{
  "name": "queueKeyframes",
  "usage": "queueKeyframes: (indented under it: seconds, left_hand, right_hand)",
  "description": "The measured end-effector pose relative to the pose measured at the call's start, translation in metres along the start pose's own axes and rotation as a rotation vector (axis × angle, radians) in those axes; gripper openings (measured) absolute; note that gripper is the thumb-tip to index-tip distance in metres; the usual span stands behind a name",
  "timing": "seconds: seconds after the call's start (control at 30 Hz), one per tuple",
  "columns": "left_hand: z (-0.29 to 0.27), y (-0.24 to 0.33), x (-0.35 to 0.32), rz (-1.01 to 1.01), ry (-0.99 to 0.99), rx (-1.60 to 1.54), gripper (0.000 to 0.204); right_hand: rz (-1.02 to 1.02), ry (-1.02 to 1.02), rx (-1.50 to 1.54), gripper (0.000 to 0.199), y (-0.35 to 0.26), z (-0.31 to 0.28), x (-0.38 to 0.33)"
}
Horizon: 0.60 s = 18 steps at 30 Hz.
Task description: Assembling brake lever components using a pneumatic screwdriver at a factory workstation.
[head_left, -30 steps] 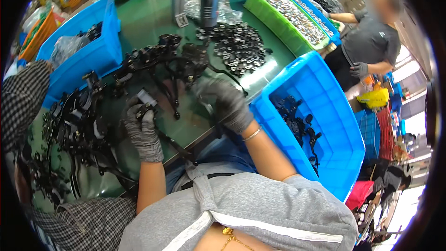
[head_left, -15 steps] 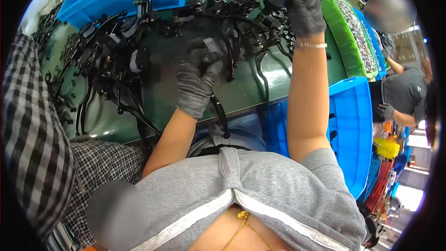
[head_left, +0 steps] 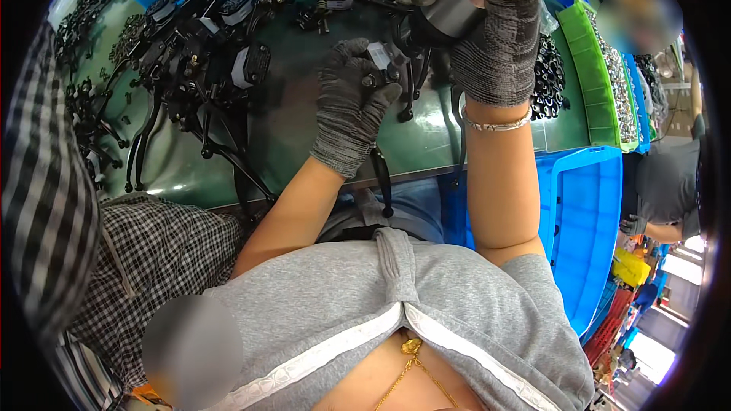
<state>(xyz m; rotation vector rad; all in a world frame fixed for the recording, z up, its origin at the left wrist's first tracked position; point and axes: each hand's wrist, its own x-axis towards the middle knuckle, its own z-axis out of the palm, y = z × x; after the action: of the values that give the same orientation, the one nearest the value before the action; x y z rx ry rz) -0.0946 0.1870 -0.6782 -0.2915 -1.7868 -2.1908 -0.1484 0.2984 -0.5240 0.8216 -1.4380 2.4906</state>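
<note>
Green tabletop (head_left: 285, 141), lever (head_left: 382, 183) in left hand (head_left: 350, 106)

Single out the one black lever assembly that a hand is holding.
The lever assembly in the left hand, its lever reaching past the table's near edge. The lever assemblies heaped to its left lie ungripped on the table.

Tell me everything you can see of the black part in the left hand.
The black part, metal or plastic, carries a pale rectangular face near its upper end. The gloved left hand grips it above the green table, hiding its middle. A slim, ball-tipped lever, apparently its own, points down past the table's near edge.
</note>
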Motion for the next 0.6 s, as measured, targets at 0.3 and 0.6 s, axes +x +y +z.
queueKeyframes:
  seconds: [0.3,0.6]
  left_hand:
    - [0.009,0.014,0.003,-0.109,0.048,-0.128,0.063]
    - [0.010,0.005,0.001,-0.135,0.079,-0.176,0.066]
  right_hand:
    - [0.061,0.149,-0.103,0.030,0.000,0.005,-0.007]
    - [0.145,0.243,-0.168,0.023,-0.011,0.026,-0.008]
